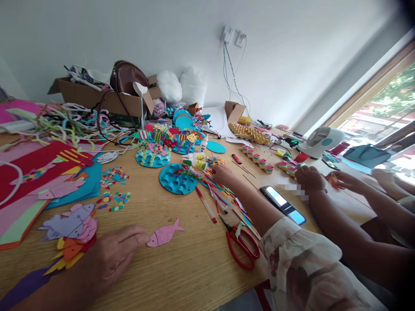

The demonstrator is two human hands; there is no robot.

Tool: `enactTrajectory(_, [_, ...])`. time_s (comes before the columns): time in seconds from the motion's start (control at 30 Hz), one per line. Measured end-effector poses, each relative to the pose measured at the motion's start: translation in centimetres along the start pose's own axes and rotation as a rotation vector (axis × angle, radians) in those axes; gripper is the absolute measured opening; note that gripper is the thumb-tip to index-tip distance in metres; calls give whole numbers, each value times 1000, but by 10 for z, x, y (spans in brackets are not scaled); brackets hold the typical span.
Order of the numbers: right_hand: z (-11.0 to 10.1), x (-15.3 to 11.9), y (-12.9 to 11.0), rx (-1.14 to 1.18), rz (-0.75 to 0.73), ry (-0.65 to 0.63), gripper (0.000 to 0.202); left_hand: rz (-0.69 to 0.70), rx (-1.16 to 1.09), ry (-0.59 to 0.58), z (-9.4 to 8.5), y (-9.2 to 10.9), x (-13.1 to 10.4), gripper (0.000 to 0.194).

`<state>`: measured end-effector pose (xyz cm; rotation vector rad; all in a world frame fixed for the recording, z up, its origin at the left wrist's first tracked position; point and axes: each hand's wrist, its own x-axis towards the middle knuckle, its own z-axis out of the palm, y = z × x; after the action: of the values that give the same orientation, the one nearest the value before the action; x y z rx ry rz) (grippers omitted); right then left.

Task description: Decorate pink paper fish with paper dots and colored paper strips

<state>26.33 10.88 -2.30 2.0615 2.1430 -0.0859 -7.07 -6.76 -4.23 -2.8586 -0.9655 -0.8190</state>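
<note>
My left hand [118, 250] lies low over the table with its fingers stretched out. Their tips touch the head end of a pink paper fish [164, 233], flat on the wood with a drawn eye and gill line. My right hand [223, 171] reaches forward, its fingers curled beside a heap of small coloured paper bits [214, 161]; whatever it holds is hidden. Under that forearm spread coloured paper strips [223, 194]. Red-handled scissors [242, 246] lie near my right sleeve. More paper fish [73, 222] are stacked beside my left hand.
Blue wavy paper discs [177, 178], glue bottles [203, 143] and coloured dots [113, 201] lie ahead. A phone [282, 204] rests right of my forearm. Another person's hands [310, 178] work at the right. Coloured paper sheets [26, 190] and a cardboard box [90, 97] occupy the left.
</note>
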Motion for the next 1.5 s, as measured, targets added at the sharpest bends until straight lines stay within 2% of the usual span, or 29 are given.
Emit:
enactTrajectory(0.47, [5, 3, -5, 39, 44, 7, 26, 4, 9, 9, 2, 2, 3, 33])
enactTrajectory(0.83, [2, 4, 7, 126, 25, -5, 24, 3, 5, 16, 1, -1, 2, 34])
enactTrajectory(1.07, [9, 4, 4, 176, 15, -15, 26, 9, 11, 30, 1, 0, 3, 33])
enactTrajectory(1.5, [0, -1, 20, 518, 1, 64, 25, 0, -31, 47, 0, 0, 2, 30])
